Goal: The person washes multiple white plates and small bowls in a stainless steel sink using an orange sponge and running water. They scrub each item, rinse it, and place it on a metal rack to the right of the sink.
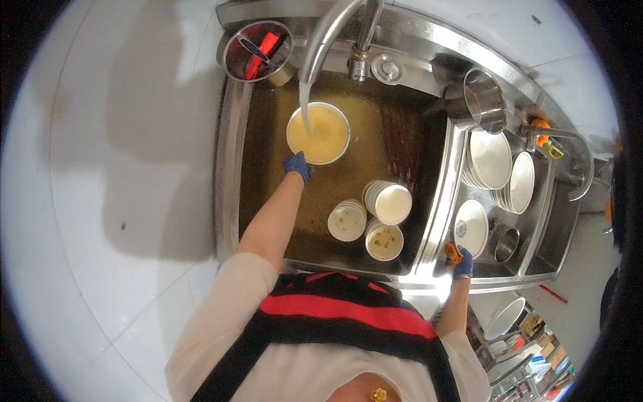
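Observation:
My left hand, in a blue glove, grips the near rim of a round bowl full of cloudy yellow liquid. Water runs from the curved steel faucet into this bowl. At the sink divider, my right hand, also gloved in blue, holds an orange item, too small to identify surely. The hand is at the near edge of a white bowl with a grey patch inside. Between my hands, three stacks of white bowls stand in the large basin: one taller, two with food bits.
Murky water covers the large steel basin. A steel pot with a red-and-black object stands at its far left corner. Right of the divider are stacked white bowls, a steel pot and a second faucet.

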`<state>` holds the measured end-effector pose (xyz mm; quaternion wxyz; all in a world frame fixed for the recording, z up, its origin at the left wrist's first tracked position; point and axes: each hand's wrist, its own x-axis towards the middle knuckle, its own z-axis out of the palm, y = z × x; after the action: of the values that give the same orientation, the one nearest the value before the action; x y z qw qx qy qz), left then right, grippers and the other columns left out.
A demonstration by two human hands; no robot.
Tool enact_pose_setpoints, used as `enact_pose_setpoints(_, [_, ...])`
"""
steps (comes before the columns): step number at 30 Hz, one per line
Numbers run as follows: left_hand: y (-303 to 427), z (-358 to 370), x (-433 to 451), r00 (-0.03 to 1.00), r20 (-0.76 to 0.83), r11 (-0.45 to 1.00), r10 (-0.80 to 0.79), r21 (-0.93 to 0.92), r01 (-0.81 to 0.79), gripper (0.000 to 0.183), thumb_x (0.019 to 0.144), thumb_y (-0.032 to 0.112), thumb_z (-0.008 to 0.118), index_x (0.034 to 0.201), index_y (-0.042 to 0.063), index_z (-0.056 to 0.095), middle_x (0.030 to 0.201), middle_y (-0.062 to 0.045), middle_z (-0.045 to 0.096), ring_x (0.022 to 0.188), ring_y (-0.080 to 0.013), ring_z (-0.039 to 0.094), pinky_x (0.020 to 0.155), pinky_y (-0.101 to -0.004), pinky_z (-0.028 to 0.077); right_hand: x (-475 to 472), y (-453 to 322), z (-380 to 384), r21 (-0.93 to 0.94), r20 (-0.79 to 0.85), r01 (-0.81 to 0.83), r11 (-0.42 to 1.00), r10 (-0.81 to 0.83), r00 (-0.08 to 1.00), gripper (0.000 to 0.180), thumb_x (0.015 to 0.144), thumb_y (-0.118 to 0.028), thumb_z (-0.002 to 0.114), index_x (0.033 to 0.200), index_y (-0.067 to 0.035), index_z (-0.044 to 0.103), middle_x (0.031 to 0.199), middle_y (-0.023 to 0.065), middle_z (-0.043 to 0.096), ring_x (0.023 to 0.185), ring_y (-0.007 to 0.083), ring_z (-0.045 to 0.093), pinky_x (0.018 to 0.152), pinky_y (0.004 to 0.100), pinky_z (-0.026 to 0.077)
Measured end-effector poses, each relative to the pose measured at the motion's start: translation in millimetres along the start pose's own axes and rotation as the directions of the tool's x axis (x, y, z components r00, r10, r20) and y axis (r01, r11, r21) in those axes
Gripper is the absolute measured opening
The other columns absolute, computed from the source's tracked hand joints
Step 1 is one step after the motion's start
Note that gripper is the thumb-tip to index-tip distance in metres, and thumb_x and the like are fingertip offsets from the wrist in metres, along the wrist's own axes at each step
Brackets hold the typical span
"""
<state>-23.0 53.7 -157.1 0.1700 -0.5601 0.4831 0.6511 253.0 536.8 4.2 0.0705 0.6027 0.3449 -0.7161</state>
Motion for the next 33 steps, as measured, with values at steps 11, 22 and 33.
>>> enact_pose_setpoints(11, [25.8, -11.5, 18.6, 0.986, 0.095, 0.932, 0.136, 0.325, -0.16, 0.025, 0.084, 0.022, 0.055, 0.099, 0.002, 0.055, 0.082, -0.013, 0.06, 0.057, -0.0256, 0.057, 0.043, -0.0388, 0.045, 34.3, -4.1, -29.0, -0.177, 0.21, -0.124, 0.976, 0.16, 0.965, 0.033, 0.085, -0.034, 0.052, 0.099, -0.005, 0.059, 0.088, 0.0076, 0.064, 0.072, 0.0209, 0.062, 0.058, 0.0301, 0.05])
enact_pose_setpoints(22, [65.8, -26.6, -22.3, 0.837, 0.268, 0.657, 0.477, 0.523, -0.543, 0.023, 0.072, 0.009, 0.063, 0.088, -0.007, 0.06, 0.081, -0.015, 0.063, 0.072, -0.0242, 0.06, 0.064, -0.0351, 0.047, -77.4, -28.6, 194.7, -0.232, 0.453, 0.464, 0.855, -0.327, 0.829, 0.031, 0.083, -0.021, 0.059, 0.106, -0.001, 0.054, 0.091, 0.0048, 0.059, 0.076, 0.0127, 0.057, 0.067, 0.0246, 0.048])
enact_pose_setpoints(33, [39.8, -44.8, -91.4, 0.787, 0.376, 0.467, 0.489, 0.65, -0.6, 0.027, 0.077, 0.017, 0.058, 0.09, -0.007, 0.059, 0.078, -0.016, 0.062, 0.07, -0.0237, 0.063, 0.06, -0.0329, 0.049, 31.9, 148.0, 451.4, -0.164, 0.806, 0.984, 0.065, -0.566, 0.172, 0.037, 0.071, -0.004, 0.049, 0.108, -0.001, 0.052, 0.1, 0.022, 0.055, 0.097, 0.0393, 0.051, 0.089, 0.0422, 0.039])
